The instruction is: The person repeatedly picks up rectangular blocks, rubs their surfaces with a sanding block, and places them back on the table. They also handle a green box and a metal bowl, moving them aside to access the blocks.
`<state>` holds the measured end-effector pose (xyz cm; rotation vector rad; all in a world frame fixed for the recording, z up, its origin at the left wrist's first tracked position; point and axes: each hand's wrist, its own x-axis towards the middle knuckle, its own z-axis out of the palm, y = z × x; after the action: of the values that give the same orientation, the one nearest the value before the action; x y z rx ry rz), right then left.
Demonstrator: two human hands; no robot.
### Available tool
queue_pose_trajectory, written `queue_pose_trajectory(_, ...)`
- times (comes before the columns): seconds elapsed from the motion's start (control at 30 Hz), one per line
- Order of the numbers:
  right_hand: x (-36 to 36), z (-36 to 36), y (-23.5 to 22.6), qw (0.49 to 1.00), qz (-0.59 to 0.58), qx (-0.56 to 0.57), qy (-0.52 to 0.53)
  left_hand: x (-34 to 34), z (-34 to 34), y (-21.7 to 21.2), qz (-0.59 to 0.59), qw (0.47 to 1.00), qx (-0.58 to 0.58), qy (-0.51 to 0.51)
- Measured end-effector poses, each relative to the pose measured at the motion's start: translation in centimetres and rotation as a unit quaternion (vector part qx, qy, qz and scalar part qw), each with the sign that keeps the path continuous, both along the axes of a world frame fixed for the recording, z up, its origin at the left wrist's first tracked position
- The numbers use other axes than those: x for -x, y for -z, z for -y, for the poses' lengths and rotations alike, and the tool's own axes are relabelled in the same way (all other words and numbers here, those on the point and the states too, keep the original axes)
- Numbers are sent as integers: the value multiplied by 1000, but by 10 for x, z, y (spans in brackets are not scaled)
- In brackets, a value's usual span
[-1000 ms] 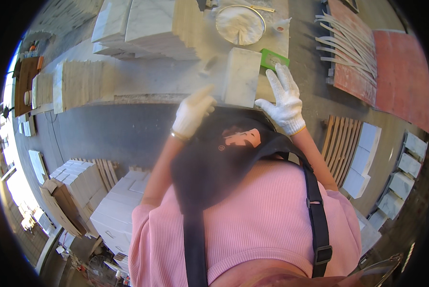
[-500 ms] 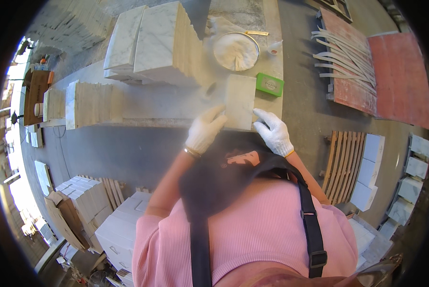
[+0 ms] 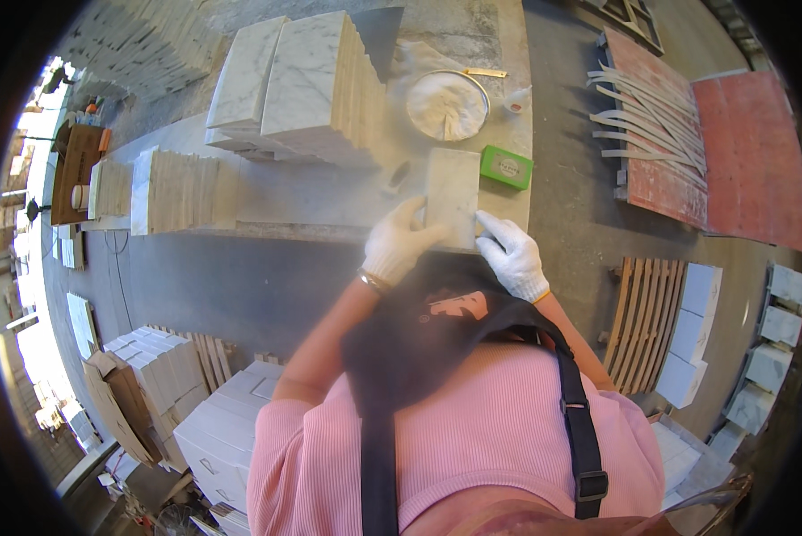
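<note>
A rectangular white marble tile (image 3: 453, 192) lies flat at the table's near edge, in front of me. My left hand (image 3: 401, 243), in a white knit glove, grips the tile's left edge, its thumb reaching over the near part. At the right edge my right hand (image 3: 514, 259), gloved alike, has its fingertips closed against the tile's side. The undersides of both grips are hidden. Just right of the tile sits a green box (image 3: 506, 167). A small worn block (image 3: 401, 176) rests to its left, blurred by haze.
Behind the tile stands a round pan of white powder (image 3: 447, 105), with a brush-like tool (image 3: 484, 72) beyond. Tall stacks of marble tiles (image 3: 307, 85) occupy the table's left. White strips (image 3: 651, 125) cover a red board at right; wooden slats (image 3: 648, 322) and boxes (image 3: 231, 429) stand nearby.
My left hand has shifted right onto the tile, its thumb now over the surface. My right hand has come in against the right edge. The whole view has shifted slightly downward.
</note>
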<state>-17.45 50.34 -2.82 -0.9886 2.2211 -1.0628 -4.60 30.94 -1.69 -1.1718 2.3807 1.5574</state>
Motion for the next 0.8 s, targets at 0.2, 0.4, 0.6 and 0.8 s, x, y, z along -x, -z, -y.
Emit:
queue_pose_trajectory(0.2, 0, 0, -1, 995, 92, 16, 28, 1, 0, -6, -16, 997, -71, -31)
queue_pose_trajectory(0.4, -5, 3, -9, 985, 161, 54, -31, -7, -6, -8, -118, 956, -250, -101)
queue_pose_trajectory(0.6, 6, -1, -9, 981, 184, 32, 43, -51, 3, 1, -166, 916, -337, -141)
queue_pose_trajectory(0.8, 18, -10, -6, 968, 238, 47, 60, -109, 27, 14, -200, 902, -315, -218)
